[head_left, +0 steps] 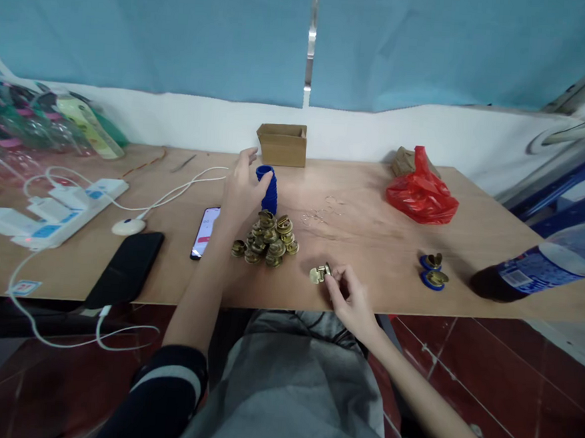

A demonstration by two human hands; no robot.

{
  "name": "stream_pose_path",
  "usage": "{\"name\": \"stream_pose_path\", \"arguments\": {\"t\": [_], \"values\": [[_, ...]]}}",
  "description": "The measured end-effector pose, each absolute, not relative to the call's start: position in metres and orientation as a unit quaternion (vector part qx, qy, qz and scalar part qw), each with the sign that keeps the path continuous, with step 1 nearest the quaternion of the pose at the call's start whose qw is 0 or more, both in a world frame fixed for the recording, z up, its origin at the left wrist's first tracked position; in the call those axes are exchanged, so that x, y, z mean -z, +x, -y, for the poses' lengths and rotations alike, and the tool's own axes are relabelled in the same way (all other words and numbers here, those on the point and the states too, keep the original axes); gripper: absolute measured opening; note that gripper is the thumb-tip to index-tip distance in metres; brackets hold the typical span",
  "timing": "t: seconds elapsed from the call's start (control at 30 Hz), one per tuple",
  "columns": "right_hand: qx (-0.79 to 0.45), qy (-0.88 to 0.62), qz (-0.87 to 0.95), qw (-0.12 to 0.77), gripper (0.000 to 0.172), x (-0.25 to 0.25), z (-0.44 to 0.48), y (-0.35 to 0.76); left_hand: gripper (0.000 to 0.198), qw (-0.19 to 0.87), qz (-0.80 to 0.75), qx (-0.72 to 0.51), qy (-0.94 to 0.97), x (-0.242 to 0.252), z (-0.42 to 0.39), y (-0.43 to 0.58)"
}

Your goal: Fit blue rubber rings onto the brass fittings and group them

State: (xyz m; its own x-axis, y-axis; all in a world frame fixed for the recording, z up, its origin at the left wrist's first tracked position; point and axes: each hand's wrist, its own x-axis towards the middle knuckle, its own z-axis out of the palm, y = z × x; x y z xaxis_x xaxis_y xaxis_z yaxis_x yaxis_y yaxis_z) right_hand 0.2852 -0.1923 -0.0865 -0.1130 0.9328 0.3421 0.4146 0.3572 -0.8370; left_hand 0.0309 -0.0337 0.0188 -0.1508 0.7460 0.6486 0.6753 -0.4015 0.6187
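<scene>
My left hand (pixel 245 185) is raised at the near left of a stack of blue rings (pixel 270 194), its thumb and fingers spread apart. I cannot tell whether the thumb touches the stack. In front of the stack lies a heap of brass-coloured round fittings (pixel 266 238). Pinched between the thumb and fingers of my right hand (pixel 350 296) is one brass fitting (pixel 321 273) with a flap-like disc, just above the table near its front edge. Two brass fittings seated on blue rings (pixel 432 279) lie apart on the right.
A cola bottle (pixel 529 269) lies at the right, near a red plastic bag (pixel 422 195). A cardboard box (pixel 282 145) stands at the back. Left are a lit phone (pixel 204 233), a black phone (pixel 126 271), a power strip (pixel 72 213), cables and clear bottles (pixel 33 131).
</scene>
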Motion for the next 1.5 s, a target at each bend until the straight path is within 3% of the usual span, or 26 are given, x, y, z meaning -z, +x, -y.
{"name": "stream_pose_path", "arguments": {"t": [0.1, 0.17, 0.4, 0.53, 0.67, 0.93, 1.3, 1.5], "values": [[-0.301, -0.486, 0.677, 0.464, 0.019, 0.089, 0.193, 0.285, 0.029, 0.054, -0.516, -0.546, 0.658, -0.013, 0.094, 0.055], [-0.302, -0.484, 0.672, 0.471, 0.018, 0.089, 0.195, 0.284, 0.019, 0.13, -0.501, -0.523, 0.677, 0.001, 0.139, 0.074], [-0.134, -0.429, 0.782, 0.431, 0.008, 0.08, 0.212, 0.278, 0.034, 0.383, -0.503, -0.482, 0.607, 0.061, 0.226, 0.111], [-0.029, -0.369, 0.849, 0.376, 0.012, 0.079, 0.22, 0.272, 0.037, 0.48, -0.464, -0.499, 0.552, 0.063, 0.227, 0.11], [-0.01, -0.35, 0.856, 0.38, 0.012, 0.076, 0.223, 0.269, 0.034, 0.55, -0.405, -0.524, 0.509, 0.063, 0.224, 0.106], [-0.15, -0.349, 0.847, 0.373, 0.004, 0.072, 0.222, 0.27, 0.034, 0.604, -0.317, -0.543, 0.49, 0.072, 0.226, 0.104], [-0.307, -0.388, 0.803, 0.332, 0.02, 0.051, 0.223, 0.276, 0.031, 0.57, -0.325, -0.517, 0.549, 0.072, 0.226, 0.1], [-0.361, -0.348, 0.803, 0.323, 0.013, 0.048, 0.216, 0.283, 0.029, 0.54, -0.334, -0.505, 0.585, 0.064, 0.228, 0.101]]}}
